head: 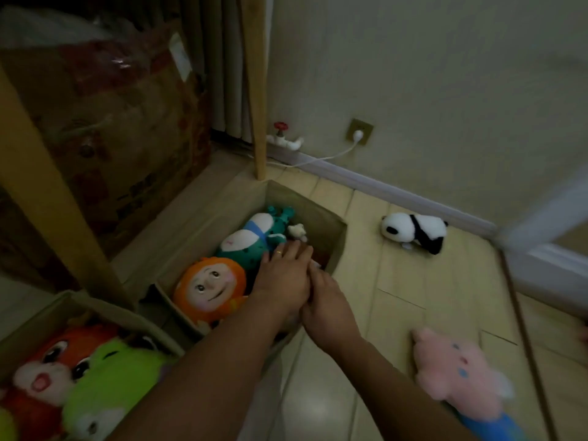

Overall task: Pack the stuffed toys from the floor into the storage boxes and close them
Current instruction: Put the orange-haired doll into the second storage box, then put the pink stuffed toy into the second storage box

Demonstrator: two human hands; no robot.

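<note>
An open cardboard box (pixel 321 214) in the middle holds an orange-haired doll (pixel 208 284), a teal spotted plush (pixel 254 237) and a small white toy (pixel 297 231). My left hand (pixel 283 275) reaches into this box with straight fingers pressing down next to the teal plush. My right hand (pixel 327 300) lies against it at the box's right wall; its fingertips are hidden, so its hold is unclear. A second open box (pixel 73 305) at the lower left holds a red plush (pixel 47 374) and a green plush (pixel 111 383). A panda plush (pixel 413 230) and a pink plush (pixel 458 377) lie on the floor.
A wooden furniture leg (pixel 257 90) stands behind the middle box, another slanted beam (pixel 54 202) at left. A large wrapped bundle (pixel 111 122) fills the back left. A wall socket (pixel 359 132) with a white cable and a red valve (pixel 280 127) sit by the skirting.
</note>
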